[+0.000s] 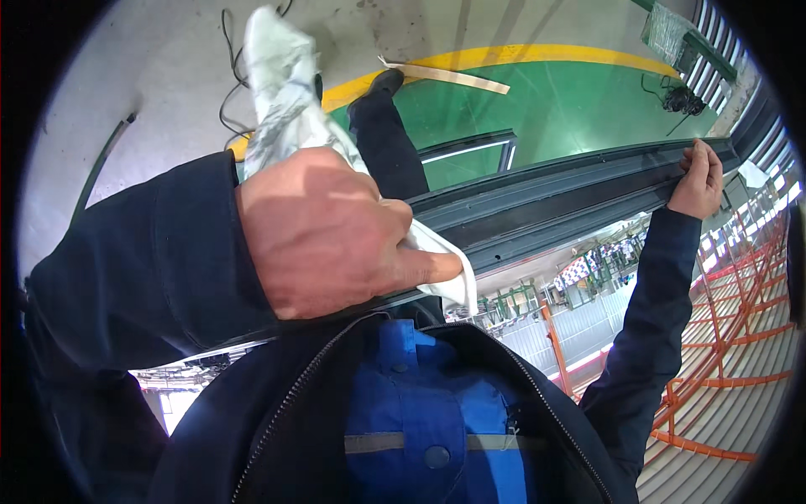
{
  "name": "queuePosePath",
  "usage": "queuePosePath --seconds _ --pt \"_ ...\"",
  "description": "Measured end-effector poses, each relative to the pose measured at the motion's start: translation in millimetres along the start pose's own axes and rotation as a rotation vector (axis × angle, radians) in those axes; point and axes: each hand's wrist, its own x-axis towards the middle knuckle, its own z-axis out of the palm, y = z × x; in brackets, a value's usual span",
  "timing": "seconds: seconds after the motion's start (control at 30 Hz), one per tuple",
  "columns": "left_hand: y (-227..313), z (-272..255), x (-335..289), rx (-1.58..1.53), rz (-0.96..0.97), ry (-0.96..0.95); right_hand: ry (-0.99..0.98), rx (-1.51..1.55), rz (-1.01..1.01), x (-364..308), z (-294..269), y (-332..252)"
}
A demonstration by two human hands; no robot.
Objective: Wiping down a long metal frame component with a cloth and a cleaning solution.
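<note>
And here's the left hand [327,239], just off centre toward nine o'clock, back uppermost, fingers closed tight on a white cloth [285,84]! The cloth is bunched in that fist: a crumpled length, smudged grey, spills out toward eleven o'clock, and a shorter corner pokes past the thumb toward four, overlapping the dark grey metal profile [579,189]. That profile stretches from the middle out to between two and three o'clock, with a long recessed black channel along its face.

Over to the far end, and the right hand [701,181] is there between two and three, fingers bent and tips close together at the profile's edge; whether they grip it, I cannot tell.

Out at half past twelve, a wooden strip [453,77] lies by the yellow floor line [546,55], a dark shoe [387,82] near its end. Between one and two, a smaller frame [509,153] shows its corner beyond the profile, and farther out clear plastic wrap [666,35] encloses part of a green bar [712,57]. A tangled black cable [684,101] sits at two; orange railings [718,344] curve between three and four.
</note>
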Motion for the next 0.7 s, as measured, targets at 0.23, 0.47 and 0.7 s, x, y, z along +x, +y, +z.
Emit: queuePosePath --seconds 0.23,0.47,0.7 --pt "-9.6 6.9 -0.8 -0.196 0.073 -0.005 0.020 0.012 -0.022 0.7 3.1 -0.5" --pt "6.9 2.3 -13.1 -0.027 0.008 -0.081 0.020 -0.022 -0.028 -1.9 -2.2 -6.6" --pt "6.8 1.2 1.3 -0.018 -0.009 -0.055 0.008 -0.061 -0.001 -0.8 -1.2 -8.5"
